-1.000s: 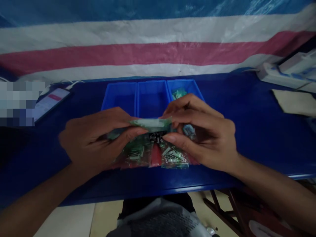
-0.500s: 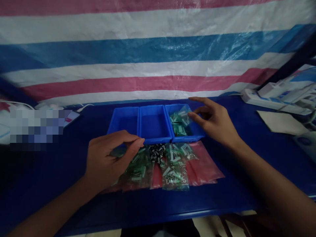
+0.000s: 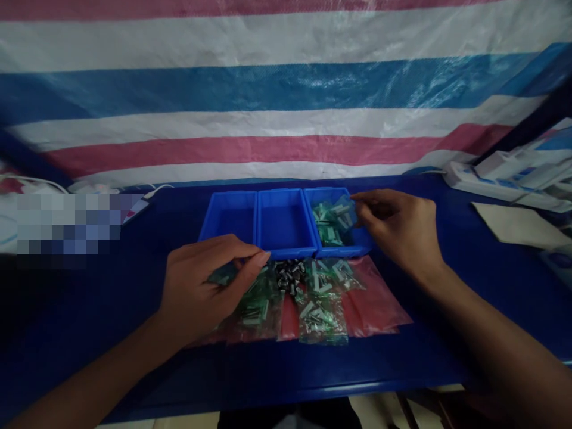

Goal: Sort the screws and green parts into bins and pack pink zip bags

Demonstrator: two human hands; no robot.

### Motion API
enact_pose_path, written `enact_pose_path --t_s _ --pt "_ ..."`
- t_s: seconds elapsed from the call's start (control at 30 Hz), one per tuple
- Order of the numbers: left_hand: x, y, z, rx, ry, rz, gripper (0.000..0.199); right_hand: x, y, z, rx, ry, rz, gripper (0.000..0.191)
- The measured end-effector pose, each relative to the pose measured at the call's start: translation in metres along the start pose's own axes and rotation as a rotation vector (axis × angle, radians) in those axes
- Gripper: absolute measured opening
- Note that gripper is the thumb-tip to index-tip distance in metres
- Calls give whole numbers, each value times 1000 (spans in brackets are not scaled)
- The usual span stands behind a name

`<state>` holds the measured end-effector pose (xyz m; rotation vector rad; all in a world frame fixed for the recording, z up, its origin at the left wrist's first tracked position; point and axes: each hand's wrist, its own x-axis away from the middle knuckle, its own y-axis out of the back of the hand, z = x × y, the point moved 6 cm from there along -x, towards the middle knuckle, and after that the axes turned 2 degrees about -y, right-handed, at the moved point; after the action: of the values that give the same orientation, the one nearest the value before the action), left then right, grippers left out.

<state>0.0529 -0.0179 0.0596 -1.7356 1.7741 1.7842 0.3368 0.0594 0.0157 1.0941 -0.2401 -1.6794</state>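
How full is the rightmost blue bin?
Partly filled: green-tinted packets lie in the rightmost blue bin, its blue interior showing beside them.

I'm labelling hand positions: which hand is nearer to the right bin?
Right. The right hand is at the right side of the right bin, beside the packets in it. The left hand is farther off, on the near side of the left bin.

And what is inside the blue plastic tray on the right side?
Clear, greenish plastic packets with pale pieces lie inside the right-hand blue plastic tray. The right hand partly covers its right side. Whatever lies beneath the top packets is hidden.
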Motion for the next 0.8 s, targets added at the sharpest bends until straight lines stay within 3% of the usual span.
enact_pose_path --t_s 0.23,0.43,0.63,0.8 --pt "-2 -1 0 10 -33 10 19 2 1 6 191 82 20 18" --pt "-1 -4 1 13 14 12 19 6 -1 9 266 175 -4 26" --pt "-3 -3 -3 28 -24 30 17 6 -4 17 306 294 -23 32" --pt "-1 -2 -4 17 -15 21 18 19 -9 42 340 606 201 35"
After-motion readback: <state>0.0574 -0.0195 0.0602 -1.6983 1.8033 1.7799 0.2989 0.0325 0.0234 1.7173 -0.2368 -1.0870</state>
